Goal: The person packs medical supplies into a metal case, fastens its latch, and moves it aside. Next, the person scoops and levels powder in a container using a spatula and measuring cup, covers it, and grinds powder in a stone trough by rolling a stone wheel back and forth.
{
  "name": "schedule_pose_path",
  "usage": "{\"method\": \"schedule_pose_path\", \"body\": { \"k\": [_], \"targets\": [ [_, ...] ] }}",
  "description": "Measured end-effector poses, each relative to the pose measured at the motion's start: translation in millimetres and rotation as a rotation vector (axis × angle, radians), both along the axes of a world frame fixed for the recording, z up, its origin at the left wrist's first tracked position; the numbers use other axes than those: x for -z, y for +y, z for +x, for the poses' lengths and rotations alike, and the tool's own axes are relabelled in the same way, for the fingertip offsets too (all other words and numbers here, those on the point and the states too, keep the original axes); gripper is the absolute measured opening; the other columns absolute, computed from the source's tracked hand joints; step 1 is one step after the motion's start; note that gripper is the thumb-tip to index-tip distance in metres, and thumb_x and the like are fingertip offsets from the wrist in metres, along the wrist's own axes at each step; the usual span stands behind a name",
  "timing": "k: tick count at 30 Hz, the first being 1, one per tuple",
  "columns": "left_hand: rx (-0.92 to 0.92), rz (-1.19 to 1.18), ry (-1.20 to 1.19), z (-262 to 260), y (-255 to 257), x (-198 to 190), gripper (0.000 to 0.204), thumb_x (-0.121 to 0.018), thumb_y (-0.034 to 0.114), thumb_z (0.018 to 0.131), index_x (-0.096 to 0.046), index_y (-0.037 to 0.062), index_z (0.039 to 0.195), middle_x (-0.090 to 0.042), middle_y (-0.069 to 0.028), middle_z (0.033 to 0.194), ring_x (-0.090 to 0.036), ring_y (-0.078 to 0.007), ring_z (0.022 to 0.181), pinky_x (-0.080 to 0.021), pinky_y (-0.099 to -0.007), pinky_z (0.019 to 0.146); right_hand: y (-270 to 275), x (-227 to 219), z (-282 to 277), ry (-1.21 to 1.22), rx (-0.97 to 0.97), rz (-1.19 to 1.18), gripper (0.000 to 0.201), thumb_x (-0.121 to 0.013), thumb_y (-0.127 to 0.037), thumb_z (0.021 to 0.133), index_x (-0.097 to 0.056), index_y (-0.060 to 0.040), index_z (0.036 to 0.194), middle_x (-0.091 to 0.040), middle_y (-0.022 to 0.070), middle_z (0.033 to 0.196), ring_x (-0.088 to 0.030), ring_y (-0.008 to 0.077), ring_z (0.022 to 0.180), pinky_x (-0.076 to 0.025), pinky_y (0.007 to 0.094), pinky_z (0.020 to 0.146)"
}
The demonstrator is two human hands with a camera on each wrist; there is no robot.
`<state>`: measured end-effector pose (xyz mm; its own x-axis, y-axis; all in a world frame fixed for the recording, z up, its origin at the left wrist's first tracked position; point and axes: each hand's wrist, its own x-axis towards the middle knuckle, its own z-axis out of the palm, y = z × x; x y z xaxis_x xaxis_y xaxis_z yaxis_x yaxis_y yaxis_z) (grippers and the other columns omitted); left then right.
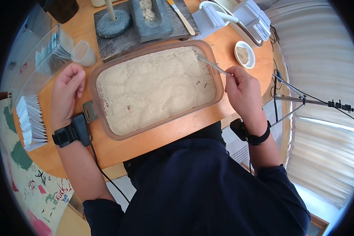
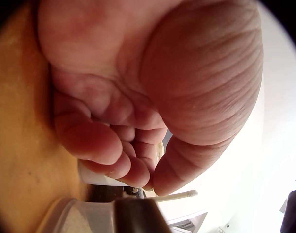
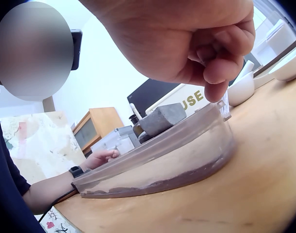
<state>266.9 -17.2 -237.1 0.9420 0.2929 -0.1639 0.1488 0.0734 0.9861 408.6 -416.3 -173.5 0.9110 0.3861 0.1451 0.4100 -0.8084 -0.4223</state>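
A clear plastic tub [image 1: 93, 84] filled with pale beige powder stands on the wooden table. My right hand [image 1: 244, 90] pinches the end of a thin metal tool [image 1: 212, 63] over the tub's right rim, its far tip at the powder near the back right corner. In the right wrist view, the right hand [image 3: 186, 43] has its fingers curled above the tub wall [image 3: 162, 167]. My left hand [image 1: 68, 92] rests on the table left of the tub, holding nothing; in the left wrist view the left hand [image 2: 138, 87] shows loosely curled fingers.
Behind the tub are a dark board [image 1: 106, 48], a round grey stone [image 1: 113, 24], a stone trough [image 1: 155, 33] and a wooden-handled tool [image 1: 183, 19]. A white bowl of powder [image 1: 244, 55] stands right. Left are a plastic cup [image 1: 83, 54], a clear box of packets and folded paper [image 1: 29, 124].
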Motion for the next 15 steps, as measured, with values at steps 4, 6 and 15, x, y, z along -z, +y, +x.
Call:
{"method": "schedule_pose_path", "body": {
  "k": [4, 6, 15],
  "targets": [
    [-0.01, -0.005, 0.0, 0, 0, 0, 0.011, -0.059, 0.018, 0.098, -0.057, 0.0092, 0.092, -0.049, 0.0071, 0.075, -0.043, -0.0014, 0.065, -0.033, -0.0174, 0.057, -1, 0, 1, 0.052, 0.008, 0.028, 0.012, -0.059, -0.009, 0.087, -0.067, -0.0011, 0.089, -0.062, 0.0186, 0.062, -0.063, 0.0341, 0.057, -0.05, 0.0414, 0.056],
    [-0.012, -0.002, 0.002, 0, -1, -1, 0.011, -0.059, 0.018, 0.098, -0.057, 0.0091, 0.092, -0.049, 0.0071, 0.075, -0.043, -0.0014, 0.065, -0.033, -0.0175, 0.057, -3, 1, 2, 0.068, 0.019, 0.037, 0.012, -0.058, -0.009, 0.088, -0.067, -0.0005, 0.089, -0.063, 0.0185, 0.063, -0.064, 0.033, 0.057, -0.05, 0.0406, 0.056],
    [-0.027, 0.005, 0.014, -2, -3, -3, 0.009, -0.061, 0.017, 0.097, -0.058, 0.01, 0.092, -0.051, 0.0072, 0.074, -0.045, -0.0013, 0.065, -0.034, -0.0174, 0.056, -3, -18, -1, 0.474, 0.17, 0.344, 0.015, -0.054, -0.009, 0.093, -0.064, 0.0022, 0.094, -0.06, 0.0053, 0.06, -0.054, 0.0096, 0.05, -0.042, 0.0263, 0.049]
  ]
}}
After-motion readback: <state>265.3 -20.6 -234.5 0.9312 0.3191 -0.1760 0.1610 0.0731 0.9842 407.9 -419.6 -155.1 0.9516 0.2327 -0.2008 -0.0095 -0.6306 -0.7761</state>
